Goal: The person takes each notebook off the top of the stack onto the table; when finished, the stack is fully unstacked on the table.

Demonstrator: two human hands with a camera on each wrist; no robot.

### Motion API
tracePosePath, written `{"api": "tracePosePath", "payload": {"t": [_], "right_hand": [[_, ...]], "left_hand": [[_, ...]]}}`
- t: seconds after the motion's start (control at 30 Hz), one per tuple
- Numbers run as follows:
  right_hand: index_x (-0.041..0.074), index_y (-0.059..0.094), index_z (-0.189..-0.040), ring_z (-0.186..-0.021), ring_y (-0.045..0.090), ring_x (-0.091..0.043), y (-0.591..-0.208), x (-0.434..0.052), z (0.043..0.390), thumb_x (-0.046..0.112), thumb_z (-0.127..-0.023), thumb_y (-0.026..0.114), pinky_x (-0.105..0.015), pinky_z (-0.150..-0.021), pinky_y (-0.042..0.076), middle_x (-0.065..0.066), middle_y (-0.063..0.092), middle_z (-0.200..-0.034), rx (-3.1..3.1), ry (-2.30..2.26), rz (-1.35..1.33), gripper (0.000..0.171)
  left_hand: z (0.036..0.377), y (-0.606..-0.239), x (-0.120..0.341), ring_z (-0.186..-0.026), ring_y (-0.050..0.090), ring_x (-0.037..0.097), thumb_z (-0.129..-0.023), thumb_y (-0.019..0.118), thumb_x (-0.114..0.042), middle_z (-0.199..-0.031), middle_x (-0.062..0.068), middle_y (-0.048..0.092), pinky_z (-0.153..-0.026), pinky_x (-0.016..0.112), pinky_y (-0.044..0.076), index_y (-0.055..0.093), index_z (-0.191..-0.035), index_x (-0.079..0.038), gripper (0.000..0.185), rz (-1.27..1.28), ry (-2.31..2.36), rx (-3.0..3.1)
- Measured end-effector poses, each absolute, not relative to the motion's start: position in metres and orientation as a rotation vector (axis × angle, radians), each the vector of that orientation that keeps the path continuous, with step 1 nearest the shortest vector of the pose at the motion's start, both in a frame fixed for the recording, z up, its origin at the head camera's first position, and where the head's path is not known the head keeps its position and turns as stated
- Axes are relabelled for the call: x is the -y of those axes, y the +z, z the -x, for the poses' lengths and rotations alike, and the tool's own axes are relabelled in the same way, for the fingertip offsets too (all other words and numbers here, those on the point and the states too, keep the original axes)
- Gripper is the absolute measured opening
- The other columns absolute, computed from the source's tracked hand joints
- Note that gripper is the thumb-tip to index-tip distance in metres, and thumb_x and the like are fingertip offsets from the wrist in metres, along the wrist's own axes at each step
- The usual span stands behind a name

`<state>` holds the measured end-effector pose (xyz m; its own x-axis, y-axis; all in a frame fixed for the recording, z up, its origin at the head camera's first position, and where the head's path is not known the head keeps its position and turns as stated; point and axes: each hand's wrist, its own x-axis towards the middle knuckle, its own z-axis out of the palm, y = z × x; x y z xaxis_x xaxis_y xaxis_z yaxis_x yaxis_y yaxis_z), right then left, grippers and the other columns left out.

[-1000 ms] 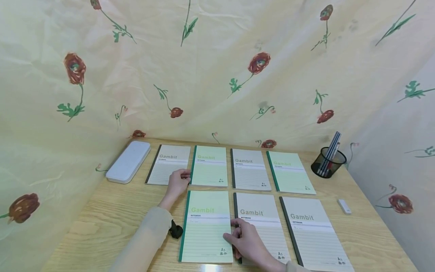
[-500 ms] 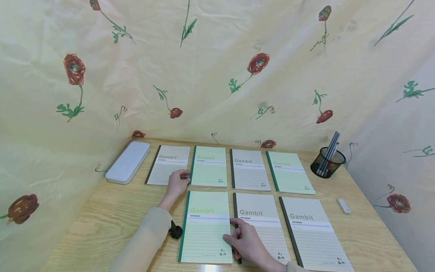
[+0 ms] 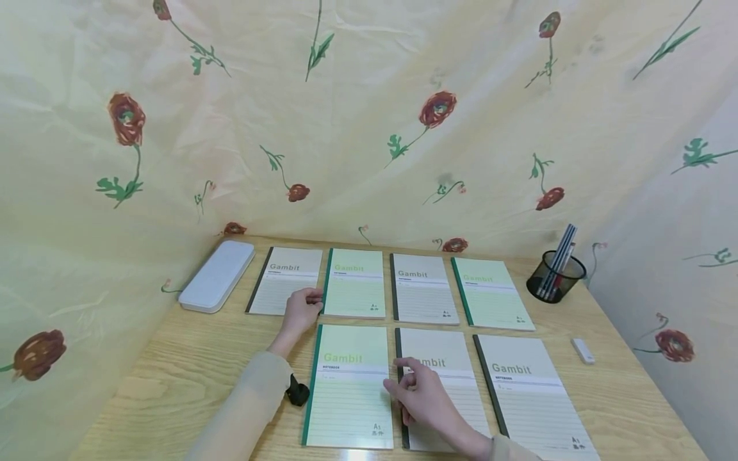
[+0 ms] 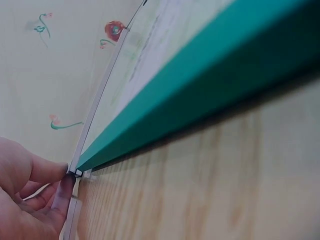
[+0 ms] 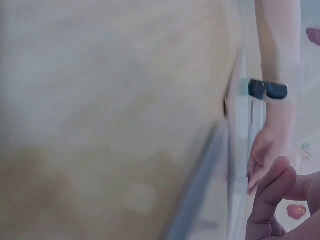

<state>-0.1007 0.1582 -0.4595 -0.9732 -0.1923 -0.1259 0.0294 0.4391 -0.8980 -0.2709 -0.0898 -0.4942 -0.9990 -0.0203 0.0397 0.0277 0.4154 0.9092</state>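
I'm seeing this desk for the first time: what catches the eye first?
Seven Gambit notebooks lie in two neat rows on the wooden table. The left hand touches the far-left grey notebook; the right hand hovers over the near row. Poppy-print cloth hangs behind.

Green-cover Gambit notebook (image 3: 350, 384), closed, flat, front row left; grey-cover Gambit notebook (image 3: 285, 280), flat, back row left.

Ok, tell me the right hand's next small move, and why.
Probably lower the right hand onto the grey notebook and nudge it level with the green notebook. The fingers hover over the seam between them, gripping nothing, while the left hand rests on the back row.
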Motion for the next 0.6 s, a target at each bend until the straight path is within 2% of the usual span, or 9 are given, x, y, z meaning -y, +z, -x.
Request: {"api": "tracePosePath", "payload": {"t": [0.2, 0.37, 0.6], "right_hand": [[-0.009, 0.049, -0.135, -0.038, 0.051, -0.015, -0.450, -0.162, 0.127, 0.020, -0.097, 0.066, -0.025, -0.037, 0.042, -0.011, 0.062, -0.065, -2.561, -1.559, 0.103, 0.050], [-0.006, 0.055, -0.132, -0.042, 0.051, -0.017, -0.443, -0.166, 0.156, 0.019, -0.097, 0.066, -0.026, -0.041, 0.043, -0.014, 0.064, -0.075, -2.596, -1.557, 0.039, 0.044], [-0.004, 0.063, -0.121, -0.052, 0.055, -0.018, -0.441, -0.171, 0.200, 0.016, -0.095, 0.068, -0.026, -0.047, 0.043, -0.006, 0.063, -0.083, -2.668, -1.426, 0.055, 0.033]], "left_hand": [[0.271, -0.492, 0.089, -0.105, 0.061, 0.029, -0.094, 0.059, 0.002, -0.111, 0.016, 0.067, -0.092, 0.042, 0.051, 0.065, -0.122, 0.005, 0.029, -0.027, -1.694, 2.627], [0.272, -0.486, 0.088, -0.105, 0.061, 0.031, -0.095, 0.059, -0.001, -0.112, 0.019, 0.067, -0.091, 0.042, 0.051, 0.064, -0.122, 0.007, 0.029, -0.023, -1.677, 2.661], [0.277, -0.482, 0.089, -0.113, 0.061, 0.034, -0.096, 0.059, -0.004, -0.117, 0.020, 0.066, -0.096, 0.045, 0.050, 0.064, -0.123, 0.006, 0.029, 0.007, -1.618, 2.734]]}}
